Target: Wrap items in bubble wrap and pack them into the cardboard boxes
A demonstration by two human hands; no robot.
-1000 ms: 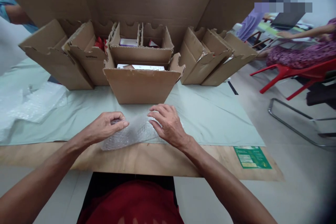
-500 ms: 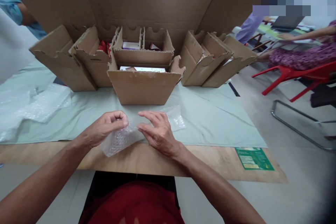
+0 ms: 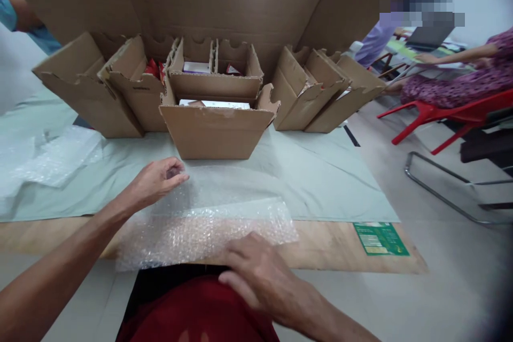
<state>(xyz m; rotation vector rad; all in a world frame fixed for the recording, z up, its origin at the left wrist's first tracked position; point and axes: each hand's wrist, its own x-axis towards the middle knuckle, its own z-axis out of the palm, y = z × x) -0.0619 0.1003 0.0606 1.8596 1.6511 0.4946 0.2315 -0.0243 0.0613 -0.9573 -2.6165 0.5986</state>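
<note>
A clear sheet of bubble wrap (image 3: 200,227) lies spread over the near edge of the table, partly on the green cloth and partly on bare wood. At its far left side is my left hand (image 3: 158,181), fingers loosely curled and the thumb apart from them, with no grip on the sheet showing. My right hand (image 3: 260,272) is at the sheet's near edge, slightly blurred, its fingers stretched out over the wrap. Just beyond the sheet stands a cardboard bin (image 3: 214,131) holding a white box (image 3: 220,105).
More cardboard bins (image 3: 116,101) stand in a row behind, some with red packets (image 3: 152,68) or boxes. More bubble wrap (image 3: 60,155) lies at the left. A green printed sheet (image 3: 382,239) is on the table's right corner. A person sits on a red chair (image 3: 452,112) at the right.
The bubble wrap has gone from bunched up to spread out towards me. My right hand has moved down to its near edge. My left hand has loosened its pinch and moved slightly left.
</note>
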